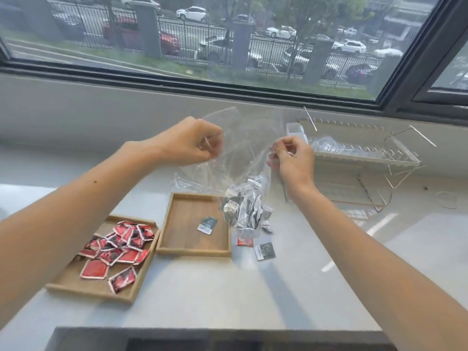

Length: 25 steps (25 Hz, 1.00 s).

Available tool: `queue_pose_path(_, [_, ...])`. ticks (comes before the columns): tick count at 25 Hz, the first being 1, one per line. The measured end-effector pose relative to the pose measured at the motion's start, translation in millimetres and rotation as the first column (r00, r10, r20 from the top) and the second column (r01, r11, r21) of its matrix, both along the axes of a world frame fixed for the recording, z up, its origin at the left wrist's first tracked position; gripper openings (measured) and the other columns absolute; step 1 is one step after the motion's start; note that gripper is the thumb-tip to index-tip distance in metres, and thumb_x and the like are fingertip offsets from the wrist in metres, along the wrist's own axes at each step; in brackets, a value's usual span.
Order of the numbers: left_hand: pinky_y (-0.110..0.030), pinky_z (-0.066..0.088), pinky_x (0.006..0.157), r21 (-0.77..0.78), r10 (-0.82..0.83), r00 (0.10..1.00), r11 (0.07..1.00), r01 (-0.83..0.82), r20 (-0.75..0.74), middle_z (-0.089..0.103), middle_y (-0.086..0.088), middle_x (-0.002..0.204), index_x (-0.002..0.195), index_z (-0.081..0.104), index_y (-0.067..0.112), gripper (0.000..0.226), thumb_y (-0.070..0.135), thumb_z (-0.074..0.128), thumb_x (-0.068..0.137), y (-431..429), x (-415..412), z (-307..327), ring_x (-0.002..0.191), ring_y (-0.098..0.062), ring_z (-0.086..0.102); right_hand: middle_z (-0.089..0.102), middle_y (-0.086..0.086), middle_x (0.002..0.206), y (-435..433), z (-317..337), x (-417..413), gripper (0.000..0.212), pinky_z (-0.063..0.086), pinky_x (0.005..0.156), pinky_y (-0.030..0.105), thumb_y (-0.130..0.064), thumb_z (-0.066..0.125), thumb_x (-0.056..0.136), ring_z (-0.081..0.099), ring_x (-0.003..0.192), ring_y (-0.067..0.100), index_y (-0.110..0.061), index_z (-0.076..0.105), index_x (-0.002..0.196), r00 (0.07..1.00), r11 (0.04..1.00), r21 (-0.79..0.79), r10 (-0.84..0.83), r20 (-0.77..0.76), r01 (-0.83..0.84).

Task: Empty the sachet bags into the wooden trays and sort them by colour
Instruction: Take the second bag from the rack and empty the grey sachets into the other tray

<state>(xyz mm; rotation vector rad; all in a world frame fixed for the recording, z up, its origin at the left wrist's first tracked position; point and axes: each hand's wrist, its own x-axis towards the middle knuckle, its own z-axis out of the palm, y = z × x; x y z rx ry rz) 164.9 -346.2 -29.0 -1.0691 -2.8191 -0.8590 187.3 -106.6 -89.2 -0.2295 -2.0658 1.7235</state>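
The clear bag (238, 158) of dark sachets (244, 209) hangs above the right tray (177, 249); your left hand (188, 141) and right hand (291, 158) each pinch its top edge.

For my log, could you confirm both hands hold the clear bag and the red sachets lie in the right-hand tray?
No: the head view shows the red sachets in the left tray. The left hand and right hand do hold the clear bag.
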Motion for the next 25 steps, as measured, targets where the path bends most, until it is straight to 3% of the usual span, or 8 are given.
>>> queue_pose_path(3, [-0.026, 0.056, 0.076, -0.033, 0.054, 0.995, 0.998, -0.051, 0.080, 0.070, 0.008, 0.086, 0.102, 0.066, 0.020, 0.027, 0.006, 0.065, 0.079, -21.4, 12.6, -2.7, 0.080, -0.010, 0.069, 0.067, 0.000, 0.077, -35.2, -11.3, 2.8, 0.017, 0.062, 0.069, 0.039, -0.012, 0.060, 0.097, 0.067, 0.073, 0.018, -0.017, 0.063, 0.080, 0.998, 0.998, -0.012, 0.055, 0.002, -0.055])
queue_pose_path(6, [-0.029, 0.055, 0.075, -0.042, 0.118, 0.992, 0.992, -0.117, 0.045, 0.070, 0.011, 0.089, 0.103, 0.066, 0.028, 0.029, 0.045, 0.072, 0.081, -30.1, 20.5, -10.8, 0.077, -0.004, 0.067, 0.068, 0.002, 0.078, -62.4, -21.4, 4.9, 0.020, 0.063, 0.068, 0.040, -0.013, 0.061, 0.096, 0.067, 0.075, 0.019, -0.021, 0.063, 0.078, 0.992, 0.992, 0.014, 0.123, 0.000, -0.123])
queue_pose_path(8, [-0.029, 0.054, 0.073, 0.001, 0.186, 0.982, 0.983, -0.186, -0.014, 0.071, 0.009, 0.088, 0.098, 0.069, 0.027, 0.039, 0.061, 0.064, 0.081, -28.4, 19.3, -16.0, 0.078, -0.004, 0.067, 0.067, 0.003, 0.078, -73.9, -27.6, 5.2, 0.020, 0.063, 0.066, 0.039, -0.014, 0.062, 0.095, 0.066, 0.076, 0.019, -0.022, 0.063, 0.077, 0.985, 0.984, 0.042, 0.174, -0.001, -0.174])
queue_pose_path(11, [-0.029, 0.056, 0.070, 0.124, 0.240, 0.971, 0.964, -0.236, -0.012, 0.072, 0.006, 0.081, 0.088, 0.070, 0.021, 0.035, 0.052, 0.055, 0.093, -15.9, 11.2, -21.6, 0.071, -0.007, 0.069, 0.066, 0.004, 0.079, -78.6, -34.4, 1.3, 0.018, 0.062, 0.063, 0.036, -0.012, 0.062, 0.095, 0.064, 0.076, 0.019, -0.019, 0.063, 0.078, 0.971, 0.970, 0.031, 0.240, 0.003, -0.240])
queue_pose_path(15, [-0.023, 0.052, 0.060, 0.162, 0.275, 0.962, 0.949, -0.271, 0.001, 0.070, 0.003, 0.071, 0.082, 0.066, 0.010, 0.031, 0.027, 0.050, 0.101, 6.3, -1.6, -30.1, 0.059, -0.008, 0.068, 0.065, 0.005, 0.078, -67.8, -40.8, -8.0, 0.020, 0.061, 0.062, 0.030, -0.007, 0.062, 0.094, 0.065, 0.077, 0.020, -0.017, 0.063, 0.077, 0.952, 0.952, 0.018, 0.307, 0.009, -0.307])
queue_pose_path(21, [-0.015, 0.047, 0.057, 0.198, 0.371, 0.928, 0.913, -0.358, -0.033, 0.068, 0.005, 0.069, 0.084, 0.067, 0.015, 0.035, 0.043, 0.052, 0.098, 42.2, -17.4, -36.4, 0.057, -0.003, 0.063, 0.067, 0.005, 0.079, -42.7, -50.2, -27.3, 0.017, 0.062, 0.065, 0.033, -0.010, 0.064, 0.094, 0.066, 0.079, 0.021, -0.018, 0.066, 0.079, 0.939, 0.936, -0.063, 0.345, -0.021, -0.345])
queue_pose_path(25, [-0.024, 0.049, 0.058, 0.290, 0.409, 0.912, 0.876, -0.385, -0.026, 0.061, 0.006, 0.059, 0.079, 0.066, 0.010, 0.032, 0.030, 0.052, 0.100, 58.7, -28.3, -42.5, 0.047, -0.005, 0.056, 0.068, 0.002, 0.081, -25.6, -56.9, -33.1, 0.009, 0.062, 0.068, 0.032, -0.013, 0.065, 0.094, 0.065, 0.081, 0.017, -0.014, 0.069, 0.086, 0.923, 0.916, -0.113, 0.380, -0.057, -0.385])
